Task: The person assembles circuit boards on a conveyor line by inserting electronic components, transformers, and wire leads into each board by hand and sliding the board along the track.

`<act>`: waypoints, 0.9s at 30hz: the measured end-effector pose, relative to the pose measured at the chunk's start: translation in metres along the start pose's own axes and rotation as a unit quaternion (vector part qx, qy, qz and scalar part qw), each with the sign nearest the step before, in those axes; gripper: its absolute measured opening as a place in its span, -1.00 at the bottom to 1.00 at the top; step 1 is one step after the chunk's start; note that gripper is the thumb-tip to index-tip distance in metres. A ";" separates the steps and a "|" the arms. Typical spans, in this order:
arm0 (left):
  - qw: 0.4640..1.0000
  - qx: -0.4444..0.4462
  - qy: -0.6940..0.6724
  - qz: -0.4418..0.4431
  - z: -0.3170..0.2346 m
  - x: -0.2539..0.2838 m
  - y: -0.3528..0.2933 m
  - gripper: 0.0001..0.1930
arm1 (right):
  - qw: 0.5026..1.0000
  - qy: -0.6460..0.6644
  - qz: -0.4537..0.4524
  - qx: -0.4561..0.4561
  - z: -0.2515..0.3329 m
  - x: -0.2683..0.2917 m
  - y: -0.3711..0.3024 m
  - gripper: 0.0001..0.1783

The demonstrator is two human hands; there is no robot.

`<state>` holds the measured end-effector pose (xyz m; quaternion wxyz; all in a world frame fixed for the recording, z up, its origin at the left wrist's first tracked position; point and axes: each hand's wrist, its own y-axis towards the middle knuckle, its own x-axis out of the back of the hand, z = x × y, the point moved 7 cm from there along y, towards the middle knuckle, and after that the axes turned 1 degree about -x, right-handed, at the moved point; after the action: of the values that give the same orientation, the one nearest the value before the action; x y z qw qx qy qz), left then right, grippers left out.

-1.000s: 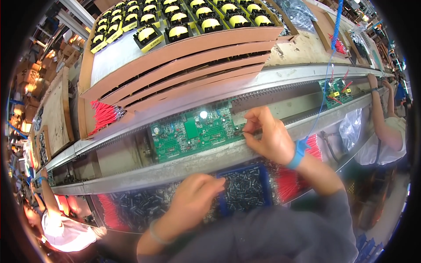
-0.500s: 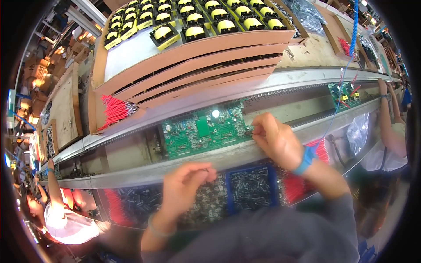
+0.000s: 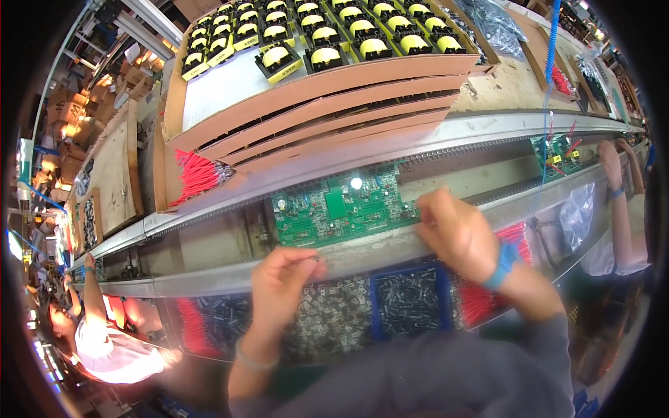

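A green circuit board [image 3: 317, 217] lies in the metal conveyor track in front of me, a bright round spot on its upper part. At the board's right end, my right hand [image 3: 460, 240] has its fingertips pinched together beside the edge; whatever they hold is hidden. My left hand [image 3: 277, 289] hovers over the near rail, below the board's left part. Its thumb and forefinger are closed in a pinch, and anything between them is too small to name. Below the rail lie loose small metal parts [image 3: 331, 315] and a blue bin [image 3: 375, 306] of dark small parts.
Stacked cardboard trays [image 3: 334, 76] carry yellow-and-black coils behind the track. Red wire bundles [image 3: 197, 174] lie left of them. Another circuit board [image 3: 550, 157] sits farther right under a hanging blue cable [image 3: 552, 56]. Co-workers' arms [image 3: 614, 174] reach in at both sides.
The whole view has shifted slightly, moving the scene rightward. My left hand has moved left and up toward the near rail; my right hand stays at the board's right end, still pinched.
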<state>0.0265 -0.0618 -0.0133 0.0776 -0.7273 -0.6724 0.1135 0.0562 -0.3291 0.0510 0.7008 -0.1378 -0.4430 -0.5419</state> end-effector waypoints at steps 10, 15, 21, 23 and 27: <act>0.874 -0.309 0.371 0.062 -0.042 -0.030 0.036 -0.85 | 0.938 -0.040 0.234 0.252 0.134 -0.125 -0.051 -0.80; 0.790 -0.389 0.466 0.086 -0.046 -0.041 0.042 -0.82 | 0.923 -0.014 0.310 0.229 0.136 -0.150 -0.048 -0.77; 0.746 -0.422 0.504 0.105 -0.048 -0.046 0.042 -0.78 | 0.908 -0.013 0.347 0.235 0.134 -0.156 -0.049 -0.81; 0.734 -0.430 0.513 0.111 -0.049 -0.047 0.041 -0.78 | 0.913 -0.007 0.337 0.232 0.133 -0.158 -0.049 -0.82; 0.695 -0.445 0.553 0.111 -0.045 -0.048 0.041 -0.76 | 0.915 0.008 0.334 0.227 0.128 -0.153 -0.045 -0.83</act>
<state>0.0742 -0.1108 0.0222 0.0896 -0.6776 -0.3943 -0.6143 -0.0469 -0.1621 -0.0072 0.8570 -0.1104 -0.4765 -0.1621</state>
